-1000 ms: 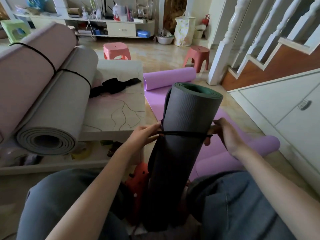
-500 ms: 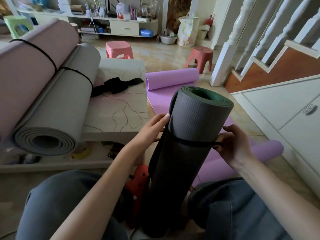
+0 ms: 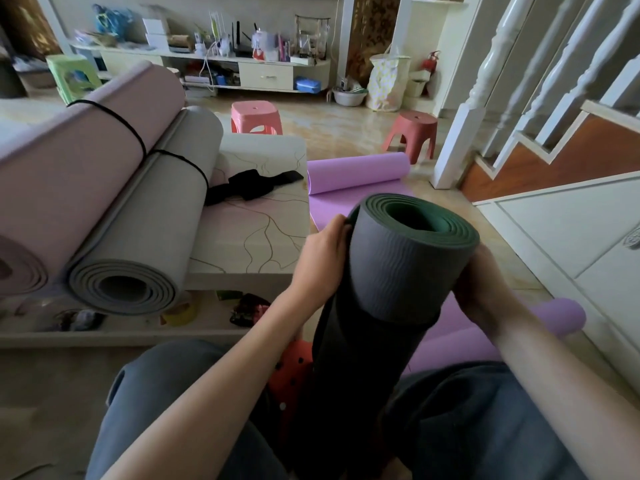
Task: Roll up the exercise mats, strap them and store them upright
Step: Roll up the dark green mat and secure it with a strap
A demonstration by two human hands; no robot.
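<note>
A rolled dark grey mat (image 3: 398,271) with a green inner face stands upright between my knees, its top tilted toward me. My left hand (image 3: 323,258) grips its left side near the top, fingers curled over the loose edge. My right hand (image 3: 481,289) holds the right side, fingers wrapped behind the roll. The black strap around it is hidden from view. A pink rolled mat (image 3: 79,161) and a grey rolled mat (image 3: 149,230), each with a black strap, lie on the low table (image 3: 256,244). A purple mat (image 3: 360,171) lies half unrolled on the floor.
Black straps (image 3: 252,183) lie on the table top. A red perforated stool (image 3: 294,368) sits under me. Two pink stools (image 3: 256,116) stand farther off, a staircase post (image 3: 460,133) and white cabinet (image 3: 571,244) to the right, a cluttered shelf at the back.
Both hands slid up the dark mat from the strap to near its top, and the roll's top end came closer to me. The strap went out of sight.
</note>
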